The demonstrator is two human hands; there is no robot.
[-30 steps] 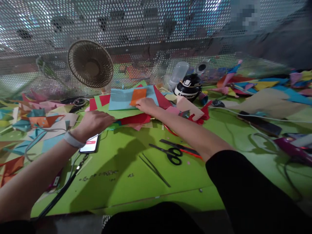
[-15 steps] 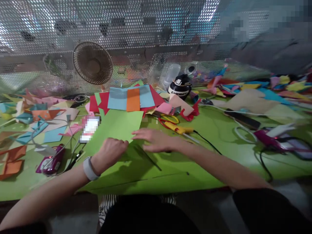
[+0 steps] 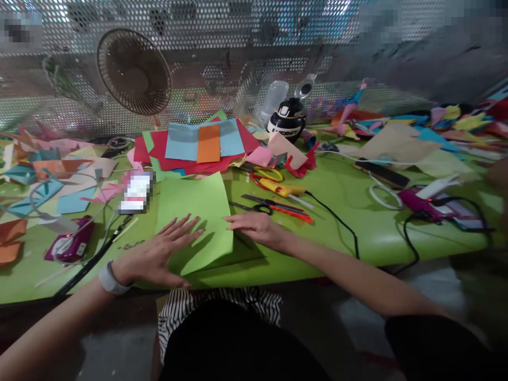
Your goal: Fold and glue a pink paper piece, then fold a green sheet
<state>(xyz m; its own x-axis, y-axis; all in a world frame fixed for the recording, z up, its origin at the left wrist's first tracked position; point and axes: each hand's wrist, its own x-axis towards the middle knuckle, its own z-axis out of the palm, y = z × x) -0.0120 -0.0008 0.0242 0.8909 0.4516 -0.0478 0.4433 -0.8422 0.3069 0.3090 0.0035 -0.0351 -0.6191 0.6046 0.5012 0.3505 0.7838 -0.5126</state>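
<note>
Got the left hand (image 3: 161, 254) spread wide, palm down, fingers fanned over the green sheet (image 3: 200, 196); can't tell if pressing or just hovering. Got the right hand (image 3: 256, 228) half-curled, fingertips lapping over the sheet's right edge; can't tell if pinching, with the thumb out of sight. Basically see the sheet between both hands, plus the phone (image 3: 135, 193) beyond the left and a yellow tool (image 3: 278, 188) beyond the right.

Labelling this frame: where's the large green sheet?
Head view, left of centre: the large green sheet is in front of the orange strip, left hand over it, right hand at its right edge.
</note>
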